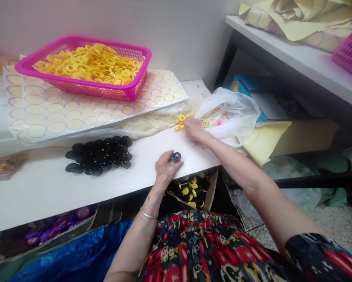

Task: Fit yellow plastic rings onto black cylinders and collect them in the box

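Left hand (pixel 165 169) pinching black cup (pixel 177 157), coloured bits inside, near front edge of table (pixel 143 160). Right hand (pixel 194 130) at yellow rings (pixel 179 127) beside bead-filled plastic bag (pixel 244 107) — grip hidden, cannot tell. Pink basket (pixel 131 92) heaped with more rings — box (pixel 212 188) below holds black-and-yellow pieces (pixel 193 186).

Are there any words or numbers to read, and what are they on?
None that I can read.
Blue box: an orange mark, too blurred to read.
Printed sheet: ovals show, but no readable words.
Black round piece in the left hand: coloured specks; too small to make out any writing.
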Available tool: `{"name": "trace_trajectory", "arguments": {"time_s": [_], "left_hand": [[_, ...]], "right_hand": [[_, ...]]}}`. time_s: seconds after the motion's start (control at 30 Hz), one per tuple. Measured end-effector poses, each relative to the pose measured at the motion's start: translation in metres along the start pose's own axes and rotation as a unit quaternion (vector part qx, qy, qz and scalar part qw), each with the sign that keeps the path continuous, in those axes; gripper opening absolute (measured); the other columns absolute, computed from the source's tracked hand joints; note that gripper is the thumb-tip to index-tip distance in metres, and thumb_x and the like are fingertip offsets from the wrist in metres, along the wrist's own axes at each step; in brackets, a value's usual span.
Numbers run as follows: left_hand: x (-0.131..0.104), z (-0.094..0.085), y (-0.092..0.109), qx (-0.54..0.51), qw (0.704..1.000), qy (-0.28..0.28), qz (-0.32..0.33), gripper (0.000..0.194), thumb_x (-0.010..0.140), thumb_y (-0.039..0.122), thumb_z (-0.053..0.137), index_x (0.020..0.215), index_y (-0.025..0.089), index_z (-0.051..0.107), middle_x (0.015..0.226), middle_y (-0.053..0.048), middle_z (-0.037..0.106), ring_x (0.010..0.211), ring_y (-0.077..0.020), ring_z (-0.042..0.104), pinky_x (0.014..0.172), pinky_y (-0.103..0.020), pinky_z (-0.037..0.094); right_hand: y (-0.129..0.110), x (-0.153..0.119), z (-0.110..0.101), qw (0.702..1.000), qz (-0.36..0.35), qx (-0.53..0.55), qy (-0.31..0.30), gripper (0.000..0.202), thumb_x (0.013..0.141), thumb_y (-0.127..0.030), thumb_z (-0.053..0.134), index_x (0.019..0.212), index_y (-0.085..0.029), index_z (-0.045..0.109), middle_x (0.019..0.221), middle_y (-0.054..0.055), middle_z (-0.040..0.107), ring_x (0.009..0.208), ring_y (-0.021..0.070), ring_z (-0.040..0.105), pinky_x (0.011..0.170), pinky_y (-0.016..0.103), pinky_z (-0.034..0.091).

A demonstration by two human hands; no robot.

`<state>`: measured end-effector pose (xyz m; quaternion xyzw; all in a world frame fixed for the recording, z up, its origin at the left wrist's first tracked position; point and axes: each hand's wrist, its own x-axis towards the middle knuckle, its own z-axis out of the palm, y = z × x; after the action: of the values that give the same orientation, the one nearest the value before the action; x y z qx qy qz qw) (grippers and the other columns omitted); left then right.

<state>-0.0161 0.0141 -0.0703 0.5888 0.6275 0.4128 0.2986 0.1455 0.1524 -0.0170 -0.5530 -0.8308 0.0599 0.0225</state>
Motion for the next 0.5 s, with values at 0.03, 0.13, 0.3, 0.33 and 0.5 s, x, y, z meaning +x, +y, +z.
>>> {"name": "trace_trajectory", "arguments": {"time_s": [0.03,0.13,0.3,0.33,0.5], "left_hand": [[0.000,-0.002,0.002,-0.012,1.000,-0.001,-0.001,0.058,0.050,0.031,0.079,0.105,0.019,0.063,0.088,-0.002,0.062,0.073,-0.0144,0.054,0.073,-0.029,0.047],[-0.003,-0.013,0.012,-0.071,0.997,0.003,-0.008,0.056,0.050,0.028,0.080,0.103,0.018,0.064,0.095,-0.004,0.061,0.076,-0.0138,0.054,0.070,-0.027,0.047],[-0.020,-0.032,0.046,-0.202,0.975,0.081,-0.044,0.035,0.063,0.029,0.074,0.095,0.018,0.067,0.094,-0.005,0.063,0.078,-0.0123,0.054,0.068,-0.024,0.045],[-0.023,-0.033,0.055,-0.236,0.966,0.077,-0.073,0.033,0.064,0.031,0.073,0.094,0.017,0.068,0.089,-0.004,0.064,0.074,-0.0112,0.054,0.065,-0.023,0.045],[-0.038,-0.027,0.096,-0.439,0.853,-0.057,-0.275,0.034,0.066,0.040,0.070,0.083,0.010,0.067,0.065,-0.003,0.062,0.051,-0.0068,0.052,0.045,-0.018,0.037]], "right_hand": [[0.001,0.000,0.000,1.000,0.013,0.015,0.014,0.034,0.077,-0.005,0.040,0.107,-0.012,0.055,0.107,0.016,0.056,0.102,0.0263,0.047,0.079,0.036,0.038],[0.005,-0.006,-0.002,0.994,0.027,0.087,0.067,0.030,0.074,-0.006,0.043,0.100,-0.014,0.057,0.099,0.013,0.060,0.095,0.0241,0.051,0.075,0.033,0.039],[-0.009,-0.052,-0.018,0.921,-0.006,0.325,0.215,0.006,0.076,-0.019,0.052,0.070,-0.018,0.053,0.071,0.001,0.055,0.067,0.0138,0.051,0.064,0.026,0.041],[-0.016,-0.066,-0.021,0.902,-0.007,0.369,0.225,0.008,0.077,-0.020,0.053,0.069,-0.018,0.052,0.067,-0.001,0.052,0.061,0.0122,0.049,0.060,0.025,0.041],[-0.051,-0.144,-0.021,0.894,-0.106,0.358,0.250,0.007,0.082,-0.016,0.050,0.078,-0.018,0.054,0.072,0.002,0.056,0.069,0.0137,0.054,0.064,0.027,0.044]]}}
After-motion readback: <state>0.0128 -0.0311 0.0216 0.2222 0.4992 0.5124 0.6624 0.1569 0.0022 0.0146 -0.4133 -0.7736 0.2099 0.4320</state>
